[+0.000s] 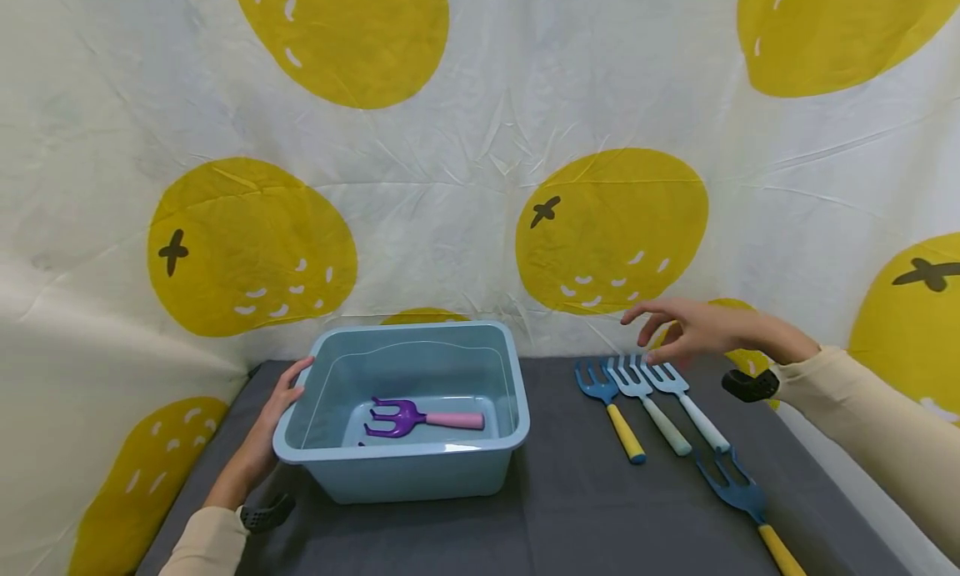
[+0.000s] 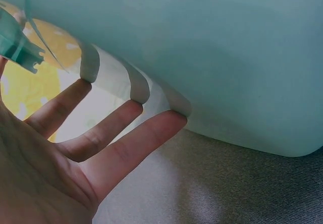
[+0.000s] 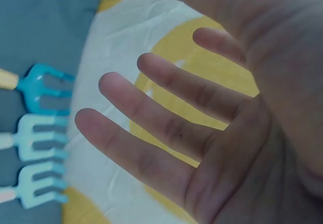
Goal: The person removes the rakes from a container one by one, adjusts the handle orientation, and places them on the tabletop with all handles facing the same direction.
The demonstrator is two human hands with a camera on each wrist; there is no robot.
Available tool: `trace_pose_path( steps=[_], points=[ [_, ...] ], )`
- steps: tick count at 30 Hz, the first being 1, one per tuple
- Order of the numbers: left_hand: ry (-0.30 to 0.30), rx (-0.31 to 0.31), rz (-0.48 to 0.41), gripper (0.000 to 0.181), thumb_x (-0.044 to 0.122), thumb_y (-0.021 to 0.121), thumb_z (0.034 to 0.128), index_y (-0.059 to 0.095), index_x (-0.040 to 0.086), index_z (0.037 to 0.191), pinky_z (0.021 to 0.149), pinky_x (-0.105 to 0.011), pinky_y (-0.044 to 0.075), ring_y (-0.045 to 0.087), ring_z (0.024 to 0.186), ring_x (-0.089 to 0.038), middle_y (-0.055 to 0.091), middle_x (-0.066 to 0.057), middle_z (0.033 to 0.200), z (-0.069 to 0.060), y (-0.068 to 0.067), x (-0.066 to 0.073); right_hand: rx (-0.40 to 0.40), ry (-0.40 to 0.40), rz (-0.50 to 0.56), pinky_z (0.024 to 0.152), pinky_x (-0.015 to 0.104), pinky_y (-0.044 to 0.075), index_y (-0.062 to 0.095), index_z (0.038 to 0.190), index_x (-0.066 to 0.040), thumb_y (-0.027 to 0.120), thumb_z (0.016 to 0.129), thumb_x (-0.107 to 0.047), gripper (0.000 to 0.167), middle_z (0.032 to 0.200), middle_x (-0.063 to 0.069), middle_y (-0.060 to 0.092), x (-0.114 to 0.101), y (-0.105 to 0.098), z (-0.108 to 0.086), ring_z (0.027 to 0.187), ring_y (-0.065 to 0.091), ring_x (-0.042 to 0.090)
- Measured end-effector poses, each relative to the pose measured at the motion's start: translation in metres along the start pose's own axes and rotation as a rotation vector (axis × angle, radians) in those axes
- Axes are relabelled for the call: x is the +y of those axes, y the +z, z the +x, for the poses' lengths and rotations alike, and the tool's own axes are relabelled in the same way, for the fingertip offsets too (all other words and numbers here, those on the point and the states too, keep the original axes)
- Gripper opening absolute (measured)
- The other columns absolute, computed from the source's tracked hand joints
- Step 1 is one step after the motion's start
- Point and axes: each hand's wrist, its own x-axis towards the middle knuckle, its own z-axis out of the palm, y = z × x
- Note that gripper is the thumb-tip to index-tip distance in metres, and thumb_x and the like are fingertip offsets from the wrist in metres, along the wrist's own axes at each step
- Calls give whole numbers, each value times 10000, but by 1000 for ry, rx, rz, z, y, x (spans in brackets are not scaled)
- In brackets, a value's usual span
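A light blue plastic basin (image 1: pixel 401 476) stands on the dark table. My left hand (image 1: pixel 270 418) is at its left side. In the left wrist view, the straight fingers (image 2: pixel 136 143) touch the basin's outer wall (image 2: pixel 227 67). Inside lies a purple hand rake (image 1: pixel 405 418) with a pink handle; another purple tip shows by the near wall. My right hand (image 1: pixel 693 330) hovers, holding nothing, above the tines of a pale blue garden fork with a white handle (image 1: pixel 701 418). To its left lie a pale blue fork with a pale green handle (image 1: pixel 660 422) and a blue fork with a yellow handle (image 1: pixel 622 430).
Nearer on the right lies another blue fork (image 1: pixel 742 497) with a yellow handle, partly cut off by the frame. A white cloth (image 1: pixel 450 226) with yellow fruit shapes hangs behind the table (image 1: pixel 577 509). Each wrist wears a black band.
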Motion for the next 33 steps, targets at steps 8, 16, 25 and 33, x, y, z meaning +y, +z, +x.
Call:
trace_pose_path(
  steps=[8,16,25,33],
  points=[
    [-5,11,2,597,462,285,1099,115,288,1645,1092,-750,237,214,1401,-472,12,-164,1685,1,0,0,-46,-29,-22,827,470,591,390,1536,-124,745,961,-217,683,1335,205,568,-36,-9,44,1054,688,307],
    [-7,16,-12,592,456,281,1106,116,270,1644,1095,-744,202,186,1426,-466,-4,-153,1694,1,0,0,-96,-112,-86,863,466,583,411,1533,-161,778,935,-232,705,1368,182,575,-73,-1,97,1044,703,298],
    [-13,28,2,595,489,298,1099,137,293,1637,1104,-721,244,223,1421,-456,22,-142,1692,3,3,0,-183,-170,-114,896,421,577,418,1532,-232,791,923,-206,715,1409,154,558,-110,21,155,1094,693,293],
    [-16,24,7,583,482,288,1103,135,304,1637,1103,-715,250,223,1421,-449,23,-138,1692,4,5,1,-274,-229,-184,851,379,584,435,1525,-272,797,918,-241,708,1385,99,600,-131,51,198,1065,709,246]
  ],
)
